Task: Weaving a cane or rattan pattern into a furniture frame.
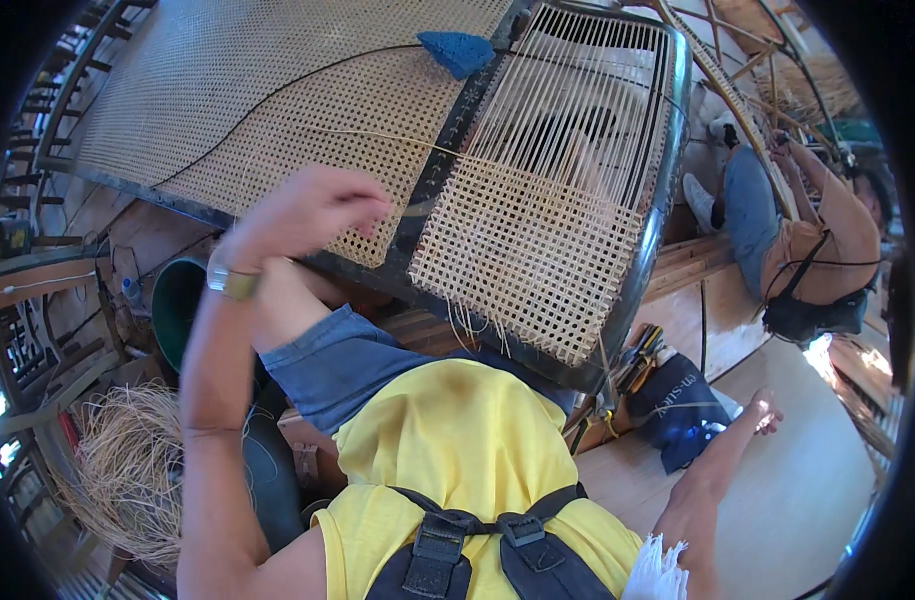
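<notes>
At cane frame [537,250], left hand [307,210] pinches strand [417,143]; right hand [762,410] on floor [777,500].

Bright daylight throughout, strongest at the right, with a blown-out patch of glare beside the seated person [812,265] and a sunlit sheen on the wooden floor [807,480]. Soft, short shadows under the woven cane panel [537,250] and along the raised left hand [302,210]. Heavy fisheye curvature: frame rails bowed toward the rim, black vignette filling all 4 corners. Centre fairly sharp, weave clearly legible; slight motion blur on the left hand's fingers. Dim and murky at the left edge near the loose cane strands [127,470]. Yellow shirt [457,440] saturated, near overexposure.
</notes>
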Demonstrator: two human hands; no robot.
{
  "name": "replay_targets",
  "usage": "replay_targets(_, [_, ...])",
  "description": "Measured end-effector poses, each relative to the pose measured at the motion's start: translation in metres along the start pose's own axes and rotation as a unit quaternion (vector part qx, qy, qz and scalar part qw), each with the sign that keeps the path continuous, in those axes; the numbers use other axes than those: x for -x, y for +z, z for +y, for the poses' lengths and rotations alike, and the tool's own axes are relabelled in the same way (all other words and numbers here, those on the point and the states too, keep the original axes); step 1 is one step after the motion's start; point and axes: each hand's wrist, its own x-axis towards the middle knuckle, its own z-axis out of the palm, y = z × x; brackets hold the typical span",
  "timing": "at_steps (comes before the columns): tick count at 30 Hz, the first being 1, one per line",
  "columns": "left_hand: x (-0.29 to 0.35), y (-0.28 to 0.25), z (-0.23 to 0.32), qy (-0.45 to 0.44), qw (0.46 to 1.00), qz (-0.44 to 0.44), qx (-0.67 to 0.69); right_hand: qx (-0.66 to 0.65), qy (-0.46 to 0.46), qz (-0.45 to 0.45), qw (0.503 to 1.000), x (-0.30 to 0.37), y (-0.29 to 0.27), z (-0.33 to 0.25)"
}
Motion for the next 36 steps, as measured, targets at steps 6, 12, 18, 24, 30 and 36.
replay_targets(6, [-0.096,0.157,0.057,0.164,0.986,-0.032,-0.004,-0.433,-0.460,-0.390,0.671,0.185,-0.221,-0.051])
replay_targets(12, [-0.107,0.186,0.091,0.224,0.973,0.010,-0.053,-0.366,-0.592,-0.628,0.348,0.303,-0.333,-0.012])
replay_targets(18, [-0.080,0.110,0.029,0.090,0.996,-0.014,-0.005,-0.285,-0.673,-0.501,0.463,0.273,-0.296,-0.017])
replay_targets(24, [-0.033,0.033,-0.011,-0.071,0.994,0.060,-0.061,-0.210,-0.664,-0.401,0.594,0.161,-0.222,-0.036])
replay_targets(30, [-0.069,0.066,-0.006,-0.018,0.997,0.033,-0.069,-0.154,-0.674,-0.207,0.692,0.145,-0.215,-0.036])
replay_targets(36, [-0.116,0.176,0.066,0.184,0.982,-0.025,-0.041,-0.414,-0.669,-0.460,0.411,0.309,-0.320,-0.022])
